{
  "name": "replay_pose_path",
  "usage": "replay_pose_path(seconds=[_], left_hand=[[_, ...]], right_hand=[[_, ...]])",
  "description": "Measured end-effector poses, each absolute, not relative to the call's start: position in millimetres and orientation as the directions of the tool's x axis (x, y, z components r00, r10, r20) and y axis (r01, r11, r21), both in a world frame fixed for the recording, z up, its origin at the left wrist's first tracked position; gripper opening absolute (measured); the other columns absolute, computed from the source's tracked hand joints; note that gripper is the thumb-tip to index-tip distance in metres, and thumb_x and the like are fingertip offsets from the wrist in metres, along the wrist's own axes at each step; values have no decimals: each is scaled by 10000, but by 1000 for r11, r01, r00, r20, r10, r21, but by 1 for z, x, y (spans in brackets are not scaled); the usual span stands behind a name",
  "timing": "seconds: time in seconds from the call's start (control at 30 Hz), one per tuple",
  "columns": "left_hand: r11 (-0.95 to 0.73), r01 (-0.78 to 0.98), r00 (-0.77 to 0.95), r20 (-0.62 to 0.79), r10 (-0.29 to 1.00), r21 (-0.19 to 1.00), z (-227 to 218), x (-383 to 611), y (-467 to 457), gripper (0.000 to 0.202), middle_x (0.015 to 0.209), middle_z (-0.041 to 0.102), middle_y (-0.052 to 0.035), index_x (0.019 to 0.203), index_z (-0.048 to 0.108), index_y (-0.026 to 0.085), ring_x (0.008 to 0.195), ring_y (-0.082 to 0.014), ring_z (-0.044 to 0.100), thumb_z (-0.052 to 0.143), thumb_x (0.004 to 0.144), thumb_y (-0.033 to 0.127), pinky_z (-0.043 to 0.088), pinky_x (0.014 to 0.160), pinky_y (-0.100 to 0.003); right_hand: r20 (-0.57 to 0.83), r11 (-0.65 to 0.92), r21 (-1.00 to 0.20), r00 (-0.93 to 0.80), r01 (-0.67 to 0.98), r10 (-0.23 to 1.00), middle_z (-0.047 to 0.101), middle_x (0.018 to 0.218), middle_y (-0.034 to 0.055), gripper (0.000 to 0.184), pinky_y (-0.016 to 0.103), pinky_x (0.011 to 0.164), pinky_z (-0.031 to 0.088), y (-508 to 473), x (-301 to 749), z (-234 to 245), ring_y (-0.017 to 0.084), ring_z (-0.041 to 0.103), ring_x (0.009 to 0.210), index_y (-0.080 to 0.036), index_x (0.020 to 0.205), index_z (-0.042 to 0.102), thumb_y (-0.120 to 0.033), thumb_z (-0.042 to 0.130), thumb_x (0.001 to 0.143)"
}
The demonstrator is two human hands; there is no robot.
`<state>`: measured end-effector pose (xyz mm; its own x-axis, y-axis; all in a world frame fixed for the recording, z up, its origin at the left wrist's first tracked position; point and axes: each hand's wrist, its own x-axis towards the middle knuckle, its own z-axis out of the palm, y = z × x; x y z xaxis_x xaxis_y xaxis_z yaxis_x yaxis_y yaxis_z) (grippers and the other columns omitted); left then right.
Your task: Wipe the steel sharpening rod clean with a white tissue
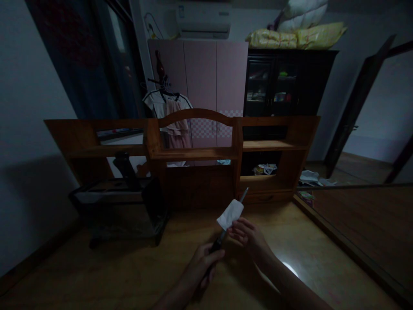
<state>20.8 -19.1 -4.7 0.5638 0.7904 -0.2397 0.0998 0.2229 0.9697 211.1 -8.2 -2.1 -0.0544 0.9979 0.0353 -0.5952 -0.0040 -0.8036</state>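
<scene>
My left hand (pixel 203 263) is wrapped round the black handle of a knife (pixel 217 245), whose narrow metal blade points up and away to the right. A white tissue (pixel 231 214) lies round or over the middle of the blade, and the pointed tip sticks out beyond it. At the tissue's lower right edge, my right hand (pixel 247 236) has its fingers bent and pinched on it. How far the tissue goes round the blade is hidden.
A black-framed box (pixel 119 211) with a dark upright piece stands at left on the wooden surface (pixel 180 254). Behind runs a wooden shelf unit (pixel 196 154). A raised wooden edge (pixel 342 241) borders the right side. Farther back are pink cabinets (pixel 200 77) and an open door (pixel 358 99).
</scene>
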Motion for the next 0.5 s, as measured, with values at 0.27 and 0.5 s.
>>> replay_pose_path(seconds=[0.27,0.5], left_hand=[[205,83,579,-214,787,975,-7,21,-19,488,450,421,14,1013,512,82,286,-73,279,506,788,515,171,282,-180],[207,122,564,-240,790,971,-5,22,-19,500,437,419,9,1017,526,85,287,-83,299,494,789,529,193,287,-179]], right_hand=[[27,-27,-897,-116,-441,993,555,880,124,273,296,743,452,-15,205,8,196,560,783,-65,938,578,-275,682,797],[29,-67,-892,-204,-447,979,553,866,131,277,229,659,418,-17,200,5,158,542,737,-51,976,584,-265,662,818]])
